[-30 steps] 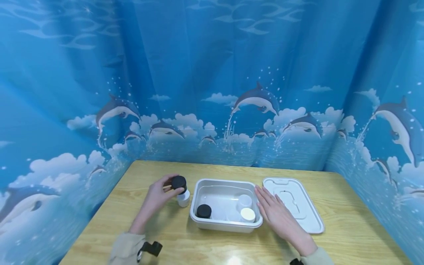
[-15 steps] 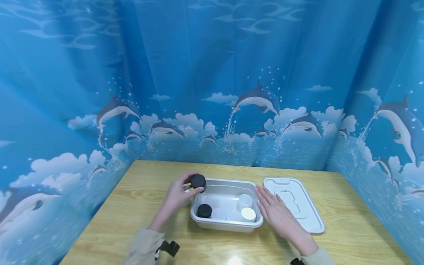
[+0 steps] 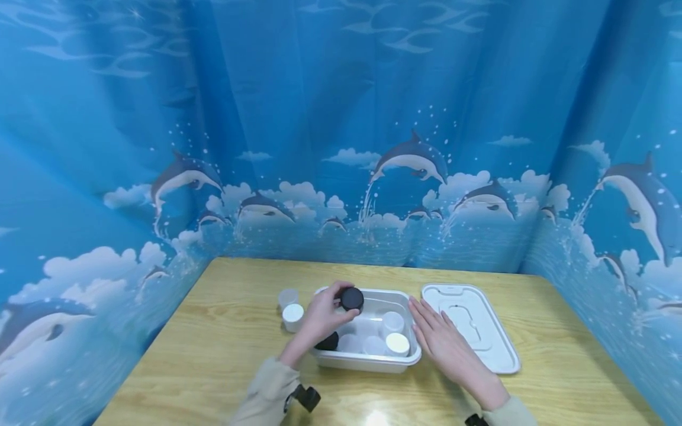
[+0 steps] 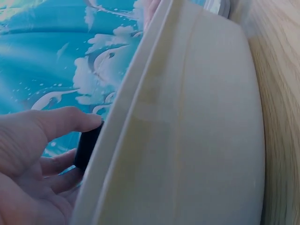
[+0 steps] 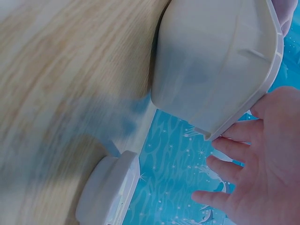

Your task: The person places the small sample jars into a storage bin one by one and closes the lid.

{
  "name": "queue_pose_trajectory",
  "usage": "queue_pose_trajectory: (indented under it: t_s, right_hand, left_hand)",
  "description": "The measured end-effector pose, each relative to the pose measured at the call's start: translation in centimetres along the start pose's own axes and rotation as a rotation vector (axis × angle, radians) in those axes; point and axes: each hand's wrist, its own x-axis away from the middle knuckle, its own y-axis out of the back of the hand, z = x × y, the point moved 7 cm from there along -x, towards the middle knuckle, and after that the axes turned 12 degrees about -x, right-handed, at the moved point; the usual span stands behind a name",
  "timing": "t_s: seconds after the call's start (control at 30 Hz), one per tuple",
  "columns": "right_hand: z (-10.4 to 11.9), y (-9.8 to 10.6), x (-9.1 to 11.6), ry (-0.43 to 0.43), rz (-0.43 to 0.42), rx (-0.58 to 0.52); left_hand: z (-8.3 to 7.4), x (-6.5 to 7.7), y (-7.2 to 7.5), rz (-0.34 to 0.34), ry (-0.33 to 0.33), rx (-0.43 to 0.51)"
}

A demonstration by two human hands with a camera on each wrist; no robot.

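Note:
In the head view my left hand [image 3: 323,316] pinches a small round black-topped container [image 3: 352,299] between thumb and fingers, above the left part of a white plastic bin [image 3: 373,364]. The left wrist view shows the thumb and fingers around this dark piece [image 4: 87,147], partly hidden behind the bin's rim. Inside the bin are another black-topped container [image 3: 328,341], partly covered by my left hand, a white-topped one [image 3: 397,344] and several translucent ones [image 3: 392,322]. My right hand [image 3: 444,343] touches the bin's right rim with its fingers extended.
A white lid [image 3: 471,325] lies flat on the wooden table [image 3: 213,355], right of the bin and beside my right hand. Left of the bin stand a white-topped container [image 3: 293,316] and a translucent one [image 3: 288,297]. A dolphin-print curtain [image 3: 341,148] encloses the table.
My left hand has carried the black-topped container rightward, from above the containers left of the bin to above the bin. The right hand stays at the bin's right rim.

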Motion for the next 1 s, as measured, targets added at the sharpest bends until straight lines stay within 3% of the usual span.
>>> queue_pose_trajectory:
  t_s: [0.27,0.5,0.7,1.0]
  right_hand:
    - [0.0,0.0,0.0,-0.009,0.000,-0.009]
    - [0.0,0.0,0.0,-0.021,0.002,-0.014]
    - [0.1,-0.1,0.0,-0.011,0.005,-0.007]
    - [0.1,0.1,0.1,-0.020,0.018,-0.017]
  left_hand:
    - [-0.7,-0.8,-2.7,0.063,-0.029,-0.114]
    - [-0.4,-1.1,-4.7,0.154,0.056,-0.127]
    - [-0.2,-1.1,-5.4,0.192,0.112,-0.159]
    - [-0.1,-1.0,-5.9,0.246,0.105,-0.131]
